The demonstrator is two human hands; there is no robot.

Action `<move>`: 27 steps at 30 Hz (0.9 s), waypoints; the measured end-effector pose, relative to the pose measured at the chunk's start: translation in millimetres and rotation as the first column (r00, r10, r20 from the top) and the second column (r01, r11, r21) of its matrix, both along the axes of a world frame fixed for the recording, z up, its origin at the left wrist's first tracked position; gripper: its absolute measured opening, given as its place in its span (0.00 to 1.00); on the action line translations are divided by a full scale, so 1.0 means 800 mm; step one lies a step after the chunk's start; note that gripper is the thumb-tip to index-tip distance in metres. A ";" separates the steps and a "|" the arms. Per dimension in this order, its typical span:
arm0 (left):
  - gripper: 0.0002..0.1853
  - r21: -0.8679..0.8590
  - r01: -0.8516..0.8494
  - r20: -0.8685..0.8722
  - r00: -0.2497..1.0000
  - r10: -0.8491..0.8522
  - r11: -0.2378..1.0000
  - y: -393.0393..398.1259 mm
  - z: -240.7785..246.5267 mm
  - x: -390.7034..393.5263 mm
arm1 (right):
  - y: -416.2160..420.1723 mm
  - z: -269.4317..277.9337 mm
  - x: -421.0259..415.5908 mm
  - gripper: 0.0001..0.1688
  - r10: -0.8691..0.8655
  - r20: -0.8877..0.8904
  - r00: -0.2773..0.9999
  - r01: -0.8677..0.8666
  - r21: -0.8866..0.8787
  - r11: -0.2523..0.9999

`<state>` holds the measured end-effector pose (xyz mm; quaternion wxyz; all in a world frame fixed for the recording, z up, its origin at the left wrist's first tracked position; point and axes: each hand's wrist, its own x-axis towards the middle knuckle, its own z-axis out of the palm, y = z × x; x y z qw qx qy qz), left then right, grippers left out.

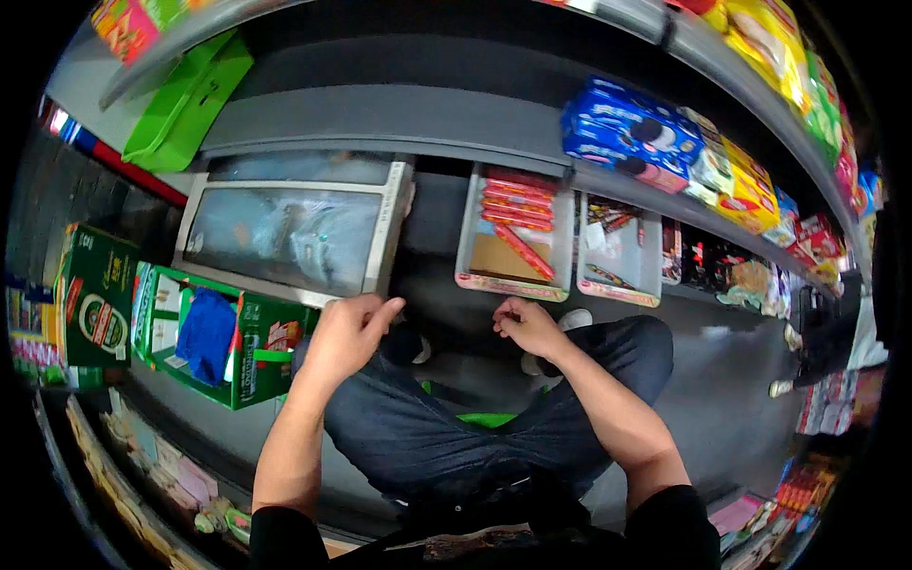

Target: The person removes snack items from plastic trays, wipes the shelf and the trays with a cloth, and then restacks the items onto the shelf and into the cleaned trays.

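Observation:
My left hand [350, 333] is at the front right corner of a metal-framed case [390, 214] with a clear, shiny top. Its fingers are curled under and the thumb points right; whether they grip the frame is hidden. My right hand [527, 325] hovers with bent fingers just in front of a white plastic bin [462, 249]; I cannot make out anything in it. That bin holds several red-wrapped sticks [518, 203] and a piece of brown cardboard [509, 258]. Beside it, a second white bin [655, 274] contains a few dark-wrapped sticks [611, 276].
An open green beer carton [267, 356] with a blue cloth [208, 335] inside stands by my left knee. A green plastic tray [182, 107] leans at the back left. Blue boxes [630, 132] sit on the grey shelf [356, 117]. Another person's legs [819, 356] show at the right.

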<state>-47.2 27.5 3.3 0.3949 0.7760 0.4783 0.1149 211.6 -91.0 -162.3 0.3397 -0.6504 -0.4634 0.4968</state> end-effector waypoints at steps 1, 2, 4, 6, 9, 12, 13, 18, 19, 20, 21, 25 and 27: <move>0.21 0.068 0.076 -0.028 0.997 -0.075 0.995 0.003 -0.013 0.017 | -0.005 0.001 0.003 0.08 -0.045 -0.022 0.999 0.045 -0.007 0.999; 0.22 0.144 0.124 -0.014 0.992 -0.123 0.982 0.007 -0.024 0.034 | -0.008 0.001 0.004 0.09 -0.087 -0.043 0.995 0.086 -0.015 0.996; 0.21 0.151 0.185 -0.028 0.983 -0.183 0.971 0.015 -0.044 0.058 | -0.018 -0.002 0.008 0.09 -0.144 -0.052 0.988 0.143 -0.025 0.989; 0.17 0.185 0.218 -0.004 0.975 -0.221 0.958 0.021 -0.079 0.071 | -0.030 0.001 0.013 0.08 -0.135 -0.068 0.988 0.135 -0.008 0.991; 0.15 -0.107 0.012 0.198 0.980 0.009 0.994 0.008 -0.110 0.084 | -0.048 -0.001 0.029 0.07 -0.146 -0.015 0.989 0.146 0.018 0.989; 0.15 -0.013 0.098 0.053 0.994 -0.097 0.995 0.013 -0.126 0.088 | -0.062 -0.014 0.053 0.08 -0.183 0.044 0.982 0.181 0.035 0.983; 0.16 -0.017 0.138 -0.036 0.990 -0.139 0.990 0.015 -0.122 0.094 | -0.064 -0.020 0.065 0.08 -0.198 0.061 0.978 0.196 0.043 0.980; 0.18 0.075 0.045 -0.054 0.998 -0.041 0.996 0.010 -0.119 0.105 | -0.044 -0.004 0.092 0.09 -0.266 0.277 0.923 0.248 0.101 0.964; 0.17 0.082 0.022 0.040 0.999 -0.025 0.996 0.009 -0.131 0.101 | -0.038 -0.004 0.096 0.10 -0.242 0.328 0.913 0.220 0.101 0.970; 0.17 0.088 -0.001 0.132 0.991 -0.011 0.996 0.010 -0.141 0.094 | -0.029 -0.003 0.100 0.10 -0.216 0.377 0.901 0.192 0.100 0.976; 0.15 0.069 0.004 0.137 0.990 -0.013 0.998 0.008 -0.141 0.091 | -0.023 -0.004 0.107 0.10 -0.195 0.429 0.882 0.170 0.097 0.981; 0.10 -0.065 0.015 -0.074 0.997 -0.020 0.998 0.007 -0.122 0.090 | 0.002 -0.011 0.122 0.10 -0.129 0.597 0.792 0.158 0.003 0.987; 0.08 -0.123 0.004 -0.128 0.992 -0.020 0.992 0.007 -0.121 0.091 | 0.016 -0.017 0.127 0.12 -0.072 0.651 0.756 0.171 -0.091 0.981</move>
